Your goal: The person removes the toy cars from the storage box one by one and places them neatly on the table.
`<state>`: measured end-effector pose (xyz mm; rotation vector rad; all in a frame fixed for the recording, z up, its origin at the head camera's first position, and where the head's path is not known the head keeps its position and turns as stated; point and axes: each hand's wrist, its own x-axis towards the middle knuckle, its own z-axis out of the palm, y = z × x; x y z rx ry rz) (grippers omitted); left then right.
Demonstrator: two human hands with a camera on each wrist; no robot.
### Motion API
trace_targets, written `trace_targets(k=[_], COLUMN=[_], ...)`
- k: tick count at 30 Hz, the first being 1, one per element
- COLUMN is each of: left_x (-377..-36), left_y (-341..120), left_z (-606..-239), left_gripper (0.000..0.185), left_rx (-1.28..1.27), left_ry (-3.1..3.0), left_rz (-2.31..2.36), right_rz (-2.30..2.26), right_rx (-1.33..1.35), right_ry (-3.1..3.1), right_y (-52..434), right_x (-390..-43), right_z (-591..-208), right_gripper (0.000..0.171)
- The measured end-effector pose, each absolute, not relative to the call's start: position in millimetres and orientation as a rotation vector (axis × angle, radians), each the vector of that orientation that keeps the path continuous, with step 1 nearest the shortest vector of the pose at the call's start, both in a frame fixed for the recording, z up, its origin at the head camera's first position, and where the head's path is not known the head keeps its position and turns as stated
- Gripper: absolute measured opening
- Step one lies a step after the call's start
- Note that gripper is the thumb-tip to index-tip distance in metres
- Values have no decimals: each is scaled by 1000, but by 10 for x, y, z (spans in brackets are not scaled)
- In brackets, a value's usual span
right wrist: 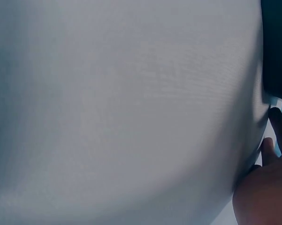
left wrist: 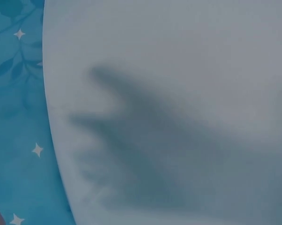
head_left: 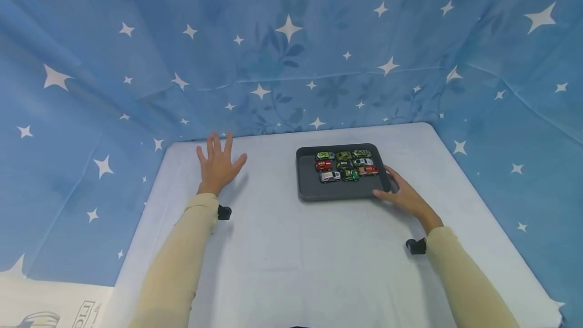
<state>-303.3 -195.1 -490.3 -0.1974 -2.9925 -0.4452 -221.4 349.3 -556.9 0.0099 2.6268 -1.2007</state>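
A dark grey tray (head_left: 311,191) lies on the white-covered table, holding several small toy cars (head_left: 344,165) grouped toward its middle and right. My right hand (head_left: 405,197) holds the tray's near right corner, thumb over the near rim and fingers along the right side. In the right wrist view, fingers (right wrist: 281,129) show at the right edge, just below the dark tray (right wrist: 278,47). My left hand (head_left: 216,167) has its fingers spread, well left of the tray and holding nothing. Its shadow falls across the cloth in the left wrist view.
White cloth (head_left: 291,257) covers the table. Blue star-patterned fabric (head_left: 255,54) stands behind it and along both sides. A cream printed cloth (head_left: 54,302) lies at the lower left. Small dark cameras (head_left: 224,212) sit at both wrists.
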Motion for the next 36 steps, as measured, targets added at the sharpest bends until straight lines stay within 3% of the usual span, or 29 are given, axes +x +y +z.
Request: trace_targets(k=[10,19,36], left_x=[-3237,-3354,-3425], left_y=[-1608,-967,346], left_z=[-4935,-4914,-4857], left_gripper=[83,80,78], left_rx=[-246,-295,-747], left_ry=[-2884,-2852,-2797], left_rz=[-788,-1161,-1318], right_rz=[-1260,-1250,-1180], right_rx=[-9,-47,-74], right_ry=[2637,2662,2726], right_y=[3476,3495,3500], right_x=[-2249,-2203,-2163], right_z=[-5652,-5669,-5675], right_gripper=[108,104,102])
